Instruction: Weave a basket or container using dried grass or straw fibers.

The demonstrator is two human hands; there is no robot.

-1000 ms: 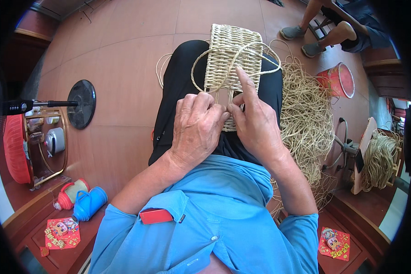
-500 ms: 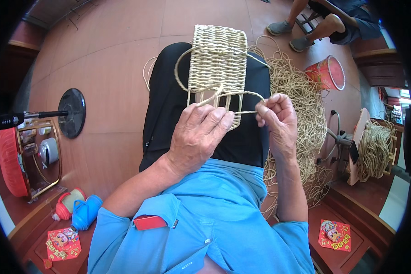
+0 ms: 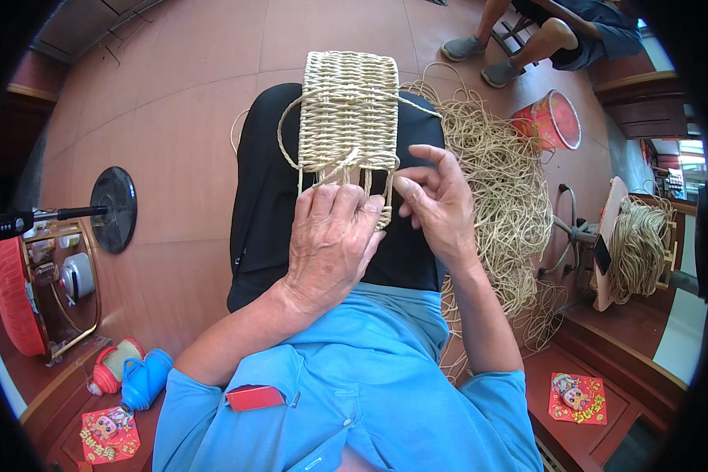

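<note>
A woven cord panel (image 3: 349, 110) in pale straw-coloured cord rests over my lap, its far part tightly woven. Nearer me is a gap with bare upright strands, then a short woven end. My left hand (image 3: 330, 236) is closed over this near part, fingers bent across the strands; its fingertips are partly hidden. My right hand (image 3: 442, 206) is at the panel's right edge, thumb tip by the outer strand, index finger raised and the other fingers loosely curled. No cord shows clearly between its fingers. A loose cord (image 3: 283, 141) loops out from the panel's left side and crosses it.
A big heap of loose cord (image 3: 499, 181) lies on the floor to my right, beside a red bucket (image 3: 548, 122). A coil of cord (image 3: 641, 248) hangs further right. Another person's feet (image 3: 480, 59) are at the far right. A round black stand base (image 3: 113, 210) is at left.
The cord loop that my right hand held out to the right has been drawn in to the panel. My right hand has moved left to the panel's edge and its fingers have spread.
</note>
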